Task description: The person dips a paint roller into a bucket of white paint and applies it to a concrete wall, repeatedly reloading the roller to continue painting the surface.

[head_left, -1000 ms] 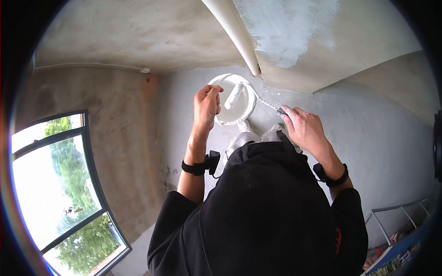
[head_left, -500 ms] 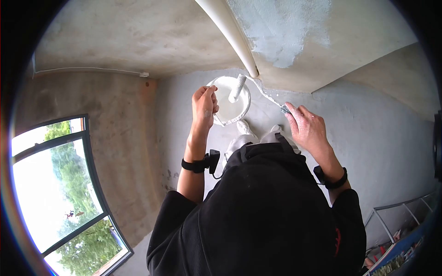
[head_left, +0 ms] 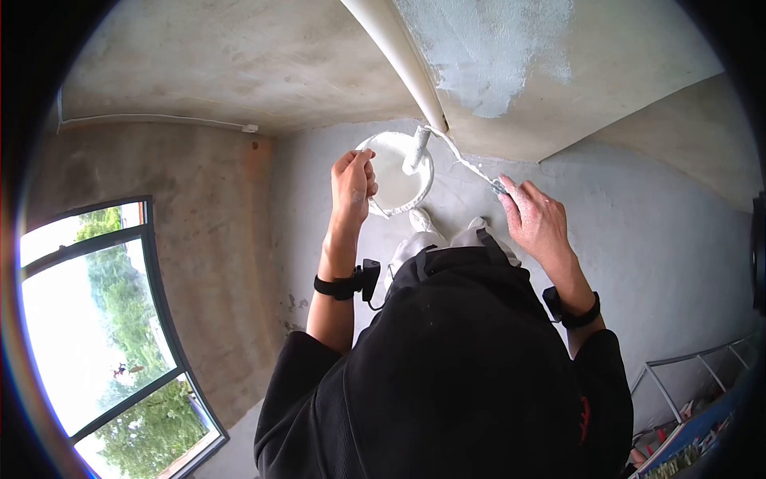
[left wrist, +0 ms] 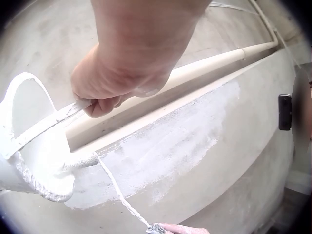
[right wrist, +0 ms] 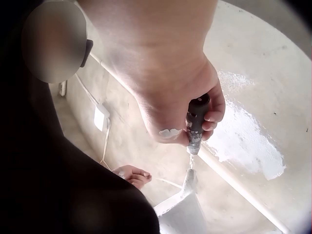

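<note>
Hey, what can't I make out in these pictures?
- Head view: much of the roller grip, hidden by the right hand.
- Left wrist view: the bucket's base, cut off by the left edge.
- Left wrist view: the held part of the bucket handle, hidden by the left hand.
- Head view, lower right: the clutter, too small to identify.

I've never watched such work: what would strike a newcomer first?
Probably the round white bucket, its white handle held in the left hand. At its mouth is a white cylindrical roller; the right hand grips its dark grip. Beyond, pale bluish paint marks the beige wall.
</note>
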The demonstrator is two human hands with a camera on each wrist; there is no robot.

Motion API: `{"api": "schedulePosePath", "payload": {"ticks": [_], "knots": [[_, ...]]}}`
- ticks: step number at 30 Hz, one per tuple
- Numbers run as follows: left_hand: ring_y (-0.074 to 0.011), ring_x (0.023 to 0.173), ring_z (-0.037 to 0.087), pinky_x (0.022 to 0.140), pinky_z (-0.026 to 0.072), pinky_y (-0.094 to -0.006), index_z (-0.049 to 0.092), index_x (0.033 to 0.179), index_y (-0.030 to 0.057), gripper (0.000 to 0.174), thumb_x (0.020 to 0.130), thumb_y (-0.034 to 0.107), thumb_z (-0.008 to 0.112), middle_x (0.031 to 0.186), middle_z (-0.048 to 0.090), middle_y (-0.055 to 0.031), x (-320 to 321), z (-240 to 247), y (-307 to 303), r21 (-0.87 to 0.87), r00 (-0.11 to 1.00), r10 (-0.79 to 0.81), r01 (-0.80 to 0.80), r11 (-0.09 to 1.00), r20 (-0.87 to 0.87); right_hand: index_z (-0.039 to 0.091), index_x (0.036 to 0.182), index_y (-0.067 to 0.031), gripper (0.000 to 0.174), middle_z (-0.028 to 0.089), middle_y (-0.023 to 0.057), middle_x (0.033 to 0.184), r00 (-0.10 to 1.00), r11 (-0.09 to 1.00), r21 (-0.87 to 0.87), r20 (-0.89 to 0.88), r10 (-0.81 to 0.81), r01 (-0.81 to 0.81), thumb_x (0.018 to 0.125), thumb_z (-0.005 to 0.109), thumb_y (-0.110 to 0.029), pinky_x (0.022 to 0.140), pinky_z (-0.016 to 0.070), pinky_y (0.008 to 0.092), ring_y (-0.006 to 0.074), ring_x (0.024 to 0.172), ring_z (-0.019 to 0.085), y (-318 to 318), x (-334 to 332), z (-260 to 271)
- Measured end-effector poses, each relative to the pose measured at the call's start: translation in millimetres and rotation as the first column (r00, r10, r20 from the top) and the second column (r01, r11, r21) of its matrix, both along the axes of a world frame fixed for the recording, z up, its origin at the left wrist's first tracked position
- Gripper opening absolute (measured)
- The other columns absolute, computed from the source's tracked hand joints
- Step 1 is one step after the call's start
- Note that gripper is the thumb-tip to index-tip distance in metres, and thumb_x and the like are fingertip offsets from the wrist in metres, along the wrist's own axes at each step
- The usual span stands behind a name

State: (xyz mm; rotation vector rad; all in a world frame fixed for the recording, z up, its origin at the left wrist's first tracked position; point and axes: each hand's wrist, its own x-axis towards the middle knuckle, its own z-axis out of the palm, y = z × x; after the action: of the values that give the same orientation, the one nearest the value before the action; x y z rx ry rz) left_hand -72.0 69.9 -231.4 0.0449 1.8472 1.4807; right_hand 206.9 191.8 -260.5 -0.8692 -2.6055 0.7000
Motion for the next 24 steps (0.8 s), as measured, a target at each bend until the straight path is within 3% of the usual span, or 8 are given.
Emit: {"api": "schedulePosePath", "payload": {"ticks": [5,14,24], "knots": [[-0.0041,0.045,0.027,0.042,0.0222,-0.0232,0.056,0.088,0.0003,0.010,0.090,0.010,0.058,0.059,0.035,0.0059,0,-1,1,-0.001,1.000,-0.003,0.003,1.000,0.006,0.061,0.114,-0.0067,0.026,0.058,0.0094,0.081,0.998,0.999,0.044,-0.066,0.002,0.001,0.091,0.060,-0.019,0.057,0.0509,0.0370,0.0276,0.066,0.063,-1,-4,-2],[-0.0039,0.045,0.028,0.042,0.0228,-0.0229,0.056,0.089,0.0000,0.010,0.090,0.010,0.058,0.060,0.036,0.0057,1,-1,2,0.004,1.000,-0.014,0.014,1.000,0.005,0.059,0.109,-0.0038,0.024,0.058,0.0095,0.085,0.992,0.999,-0.027,-0.118,0.039,-0.043,0.089,0.061,-0.017,0.060,0.0513,0.0364,0.0272,0.070,0.063,-6,-4,-7],[-0.0034,0.045,0.027,0.042,0.0223,-0.0226,0.056,0.088,0.0005,0.011,0.090,0.011,0.059,0.060,0.036,0.0058,1,-3,1,0.018,1.000,-0.010,0.010,1.000,-0.008,0.059,0.109,-0.0034,0.026,0.054,0.0066,0.083,0.982,0.988,0.142,-0.171,0.086,-0.062,0.085,0.065,-0.014,0.058,0.0501,0.0333,0.0210,0.070,0.060,-9,-8,-10]]}}
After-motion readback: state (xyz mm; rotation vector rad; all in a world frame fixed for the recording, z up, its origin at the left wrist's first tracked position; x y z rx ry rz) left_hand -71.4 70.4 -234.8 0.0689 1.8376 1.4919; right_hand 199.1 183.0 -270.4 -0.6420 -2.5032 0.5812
